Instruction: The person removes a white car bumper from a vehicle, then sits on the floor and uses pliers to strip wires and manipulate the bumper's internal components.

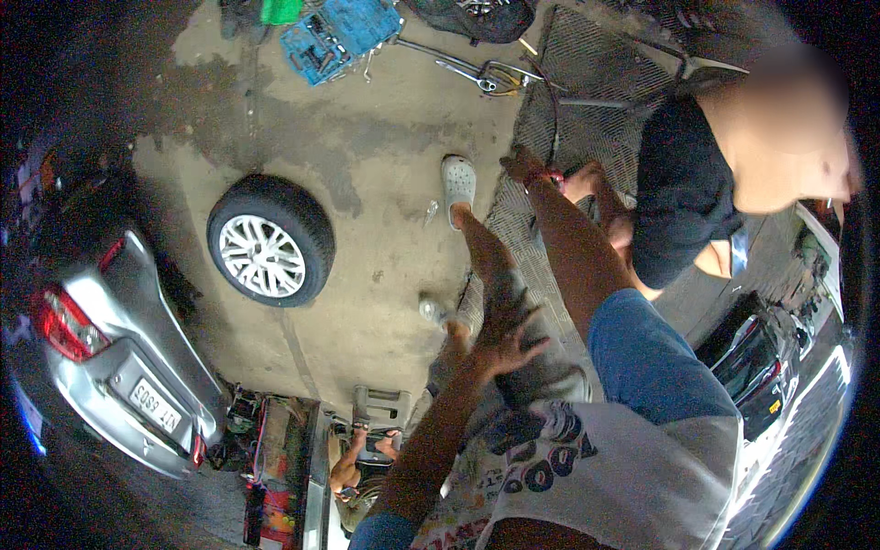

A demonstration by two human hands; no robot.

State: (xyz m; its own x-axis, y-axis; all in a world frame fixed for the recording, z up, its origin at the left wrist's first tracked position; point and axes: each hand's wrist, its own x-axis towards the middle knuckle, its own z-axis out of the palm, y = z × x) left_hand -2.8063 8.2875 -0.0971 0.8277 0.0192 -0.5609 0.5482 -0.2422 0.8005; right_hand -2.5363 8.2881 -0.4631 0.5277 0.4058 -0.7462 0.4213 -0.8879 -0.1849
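Note:
My left hand (509, 346) is over my grey trousers (513, 293), fingers spread and nothing visible in it. Stretched farther out, my right hand (526, 166) is above a dark ribbed mat or grating (573, 73), with a red band (555, 178) at its wrist. Its dim fingers look apart, and I see nothing held. A dark thin hose or cable (554, 119) curves down close to that wrist. Right beside my right forearm are the hands (584, 183) of a person in a black shirt (674, 183); what they do is partly hidden. A pale clog (458, 181) is on my foot.
A tyre on a silver wheel (266, 257) lies on the concrete floor. A silver car (137, 367) stands left. Beyond are a blue tool case (335, 41), loose hand tools (486, 78) and a black bag (477, 18). Another person (346, 472) sits by a grey chair (380, 403).

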